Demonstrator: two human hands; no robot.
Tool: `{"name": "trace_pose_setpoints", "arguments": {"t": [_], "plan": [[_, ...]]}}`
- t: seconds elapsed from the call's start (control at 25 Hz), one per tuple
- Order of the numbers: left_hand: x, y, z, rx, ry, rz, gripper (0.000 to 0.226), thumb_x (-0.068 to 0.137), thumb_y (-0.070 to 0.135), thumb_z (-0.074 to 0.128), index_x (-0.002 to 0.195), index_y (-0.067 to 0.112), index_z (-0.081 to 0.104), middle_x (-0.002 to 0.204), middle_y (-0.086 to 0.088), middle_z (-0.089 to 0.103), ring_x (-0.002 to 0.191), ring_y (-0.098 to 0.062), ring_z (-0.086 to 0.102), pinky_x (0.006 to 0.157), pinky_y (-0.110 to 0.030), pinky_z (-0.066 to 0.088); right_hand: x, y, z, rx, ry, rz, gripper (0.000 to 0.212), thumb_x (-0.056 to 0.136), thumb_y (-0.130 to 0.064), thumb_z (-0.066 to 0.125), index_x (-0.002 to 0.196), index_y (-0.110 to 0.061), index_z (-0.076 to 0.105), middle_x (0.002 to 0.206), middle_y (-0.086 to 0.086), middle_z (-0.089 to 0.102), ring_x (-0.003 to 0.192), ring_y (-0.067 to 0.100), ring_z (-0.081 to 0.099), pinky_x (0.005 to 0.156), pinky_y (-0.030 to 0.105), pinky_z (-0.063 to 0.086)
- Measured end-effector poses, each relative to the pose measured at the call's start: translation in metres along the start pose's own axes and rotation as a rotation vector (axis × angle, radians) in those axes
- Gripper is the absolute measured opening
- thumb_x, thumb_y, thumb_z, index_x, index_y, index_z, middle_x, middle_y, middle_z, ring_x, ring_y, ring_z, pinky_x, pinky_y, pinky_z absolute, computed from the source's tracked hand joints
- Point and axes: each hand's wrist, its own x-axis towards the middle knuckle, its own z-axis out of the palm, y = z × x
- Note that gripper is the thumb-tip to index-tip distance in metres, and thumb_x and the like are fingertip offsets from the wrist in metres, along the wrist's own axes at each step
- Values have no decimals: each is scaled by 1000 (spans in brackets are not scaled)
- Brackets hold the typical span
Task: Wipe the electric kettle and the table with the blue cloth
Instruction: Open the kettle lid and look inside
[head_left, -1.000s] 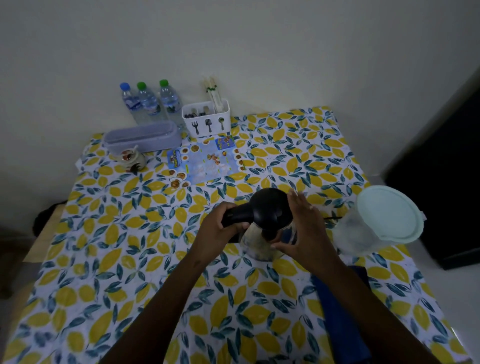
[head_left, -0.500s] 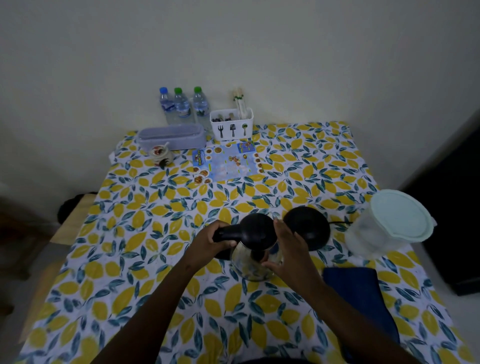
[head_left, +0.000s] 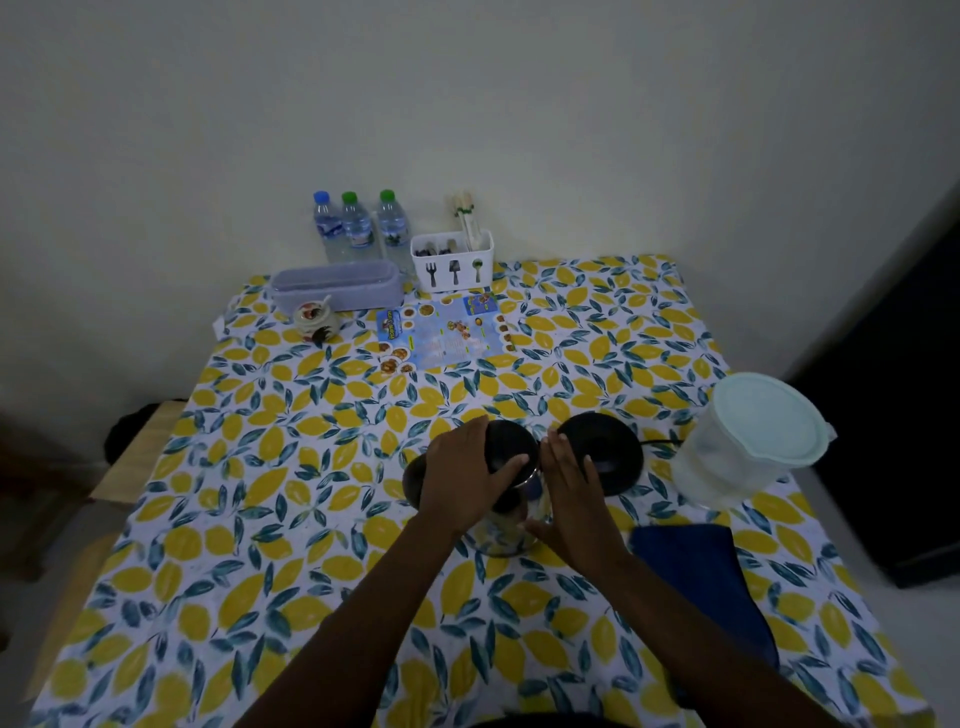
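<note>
Seen from above, a counter (head_left: 218, 493) covered in a lemon-and-leaf print, set against a pale wall. At far left rear, one small ceramic pot (head_left: 316, 321) in front of one long lilac box (head_left: 336, 287). Behind, three water bottles (head_left: 358, 228) in a row: one blue cap, two green. Next right, one white cutlery holder (head_left: 453, 264) with chopsticks standing in it, and one blue printed leaflet (head_left: 447, 332) lying flat in front. At centre, nearer the viewer, one electric kettle (head_left: 501, 512), upright, black lid on top, shiny body below. Left hand (head_left: 467, 475) draped over the lid and handle side, fingers spread and curled around the top, gripping it. Right hand (head_left: 574, 493) flat against the kettle's right flank, fingers straight and together, thumb under, steadying rather than pinching. Just right of the kettle and off it, one round black base (head_left: 605, 457), empty, with its cord trailing right. Further right, one translucent jug (head_left: 748, 447) with a pale green lid. Lying flat at lower right, one blue cloth (head_left: 706, 587), untouched, long axis running toward the viewer, just beside and below the right wrist. Right hand clearly the nearer to it; likely next a short reach down and right for the cloth while the left keeps the kettle steady.
</note>
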Motion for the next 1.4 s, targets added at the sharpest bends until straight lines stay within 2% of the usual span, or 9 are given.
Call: {"name": "trace_pose_setpoints", "arguments": {"t": [0.16,0.32,0.52,0.68,0.84,1.0,1.12,1.24,1.4], "plan": [[-1,1,4,-2,48,43,66,94,51,47,141,7,36,136,-14,53,124,-33,48,108,-47,37,3,3,7,70,-9,-5,108,78,-65,57,150,-14,-6,160,8,2,148,25,1,115,53,19],[-2,4,1,-21,57,52,56,97,42,43,140,7,38,136,-15,52,127,-35,43,109,-44,31,4,6,10,80,-38,-1,107,78,-67,55,148,-16,-9,159,4,-7,147,23,-6,117,50,13],[-11,5,-9,-527,181,-146,43,103,28,35,144,15,39,147,-11,46,139,-30,36,115,-47,33,4,6,10,89,-31,2,108,78,-62,59,151,-15,-4,159,3,-11,147,23,-10,118,49,7],[-31,-7,-23,-924,283,-351,40,105,22,27,138,10,47,140,-14,52,125,-26,52,101,-34,46,3,3,10,85,-21,14,109,77,-59,63,151,-16,-5,157,-1,-17,146,19,-14,118,48,6],[-38,-27,-33,-931,238,-520,33,104,13,35,124,-6,52,128,-29,56,117,-40,54,85,-28,45,2,1,10,63,-23,15,110,77,-61,63,150,-14,-5,156,-1,-19,146,19,-13,119,48,5],[-53,-28,-42,-1021,347,-515,47,104,36,31,142,10,42,152,-10,41,140,-25,39,114,-40,36,0,-3,6,102,-3,32,111,76,-58,67,151,-13,-2,160,2,-10,146,20,-11,119,49,7],[-60,-34,-43,-830,480,-441,48,101,40,34,145,19,38,153,-3,40,140,-20,38,113,-36,36,-6,-7,5,118,19,43,102,82,-54,63,151,-13,1,161,3,-6,146,18,-10,119,49,9],[-66,-35,-48,-446,555,-175,48,101,35,39,146,18,35,152,-4,40,141,-16,34,113,-31,31,-20,-8,5,256,105,54,87,85,-40,66,151,-12,15,161,3,6,145,15,-5,117,49,13],[-61,-14,-37,-217,428,172,42,99,25,44,140,14,44,144,-8,50,138,-14,35,116,-37,31,-48,-1,2,342,249,165,74,88,-35,65,148,-16,27,158,0,22,145,13,9,115,47,22]]}}
